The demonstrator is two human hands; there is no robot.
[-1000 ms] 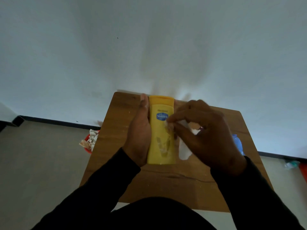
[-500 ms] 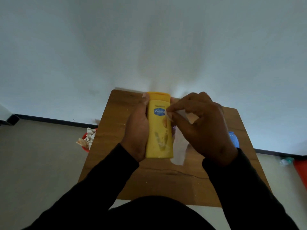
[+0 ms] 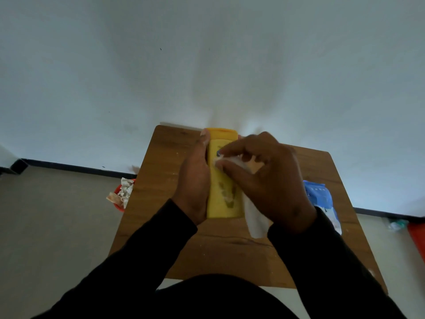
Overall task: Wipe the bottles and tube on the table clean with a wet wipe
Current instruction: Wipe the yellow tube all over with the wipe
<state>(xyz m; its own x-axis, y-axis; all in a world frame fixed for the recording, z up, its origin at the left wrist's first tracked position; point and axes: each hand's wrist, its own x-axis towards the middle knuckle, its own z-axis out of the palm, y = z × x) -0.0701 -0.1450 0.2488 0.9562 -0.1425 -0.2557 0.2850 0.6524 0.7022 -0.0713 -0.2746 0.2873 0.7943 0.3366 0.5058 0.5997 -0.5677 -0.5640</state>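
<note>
A yellow lotion bottle (image 3: 222,199) is held above the wooden table (image 3: 161,171), its cap pointing away from me. My left hand (image 3: 194,180) grips it along its left side, thumb up near the cap. My right hand (image 3: 264,178) pinches a white wet wipe (image 3: 256,217) and presses it on the bottle's front over the blue logo. The wipe's loose end hangs down below my right palm. Other bottles and the tube are hidden or out of sight.
A blue wet wipe pack (image 3: 322,199) lies on the table's right side, partly behind my right wrist. A red bin (image 3: 122,192) with crumpled wipes stands on the floor left of the table. A white wall rises right behind the table.
My right hand has slid the wipe leftward across the bottle's upper front, now covering most of the logo. The bottle stays in my left hand.
</note>
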